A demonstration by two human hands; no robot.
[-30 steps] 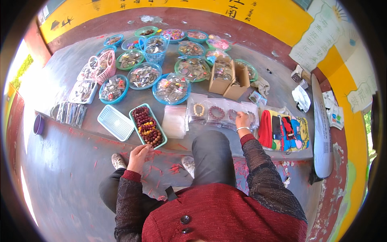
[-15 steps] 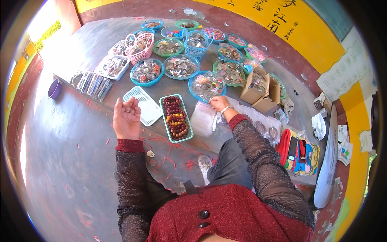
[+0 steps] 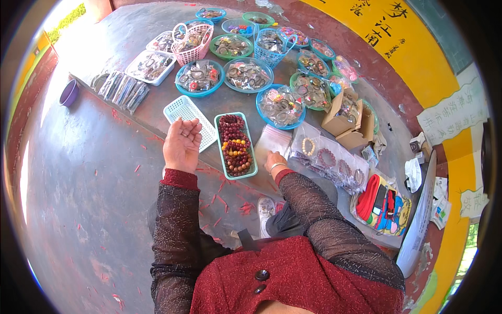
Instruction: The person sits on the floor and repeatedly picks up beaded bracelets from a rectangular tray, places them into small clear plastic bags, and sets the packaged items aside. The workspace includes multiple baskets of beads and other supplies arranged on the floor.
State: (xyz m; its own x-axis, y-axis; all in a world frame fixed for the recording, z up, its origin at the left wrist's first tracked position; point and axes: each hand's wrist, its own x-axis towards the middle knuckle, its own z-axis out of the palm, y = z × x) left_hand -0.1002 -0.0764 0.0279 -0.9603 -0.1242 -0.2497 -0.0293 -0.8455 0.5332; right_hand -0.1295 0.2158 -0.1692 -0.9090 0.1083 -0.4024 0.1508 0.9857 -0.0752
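My left hand is raised palm up, its fingers loosely curled and apart, with nothing seen in it. Behind it lies a white-and-blue perforated plastic basket. Between my hands stands a pale green tray of dark red, yellow and brown bead bracelets. My right hand is at the near edge of a stack of clear plastic bags. Its fingers are drawn together; whatever is between them is hidden. To its right, bagged bead bracelets lie in a row.
Several round bowls of packaged trinkets, such as a blue bowl, stand farther back, with a pink basket and a blue basket. Cardboard boxes and a colourful cloth bag sit right. A purple bowl is far left.
My right hand has drawn back toward me, from beside the blue bowl to the near edge of the bag stack. The view has shifted a little; my left hand stays palm up.
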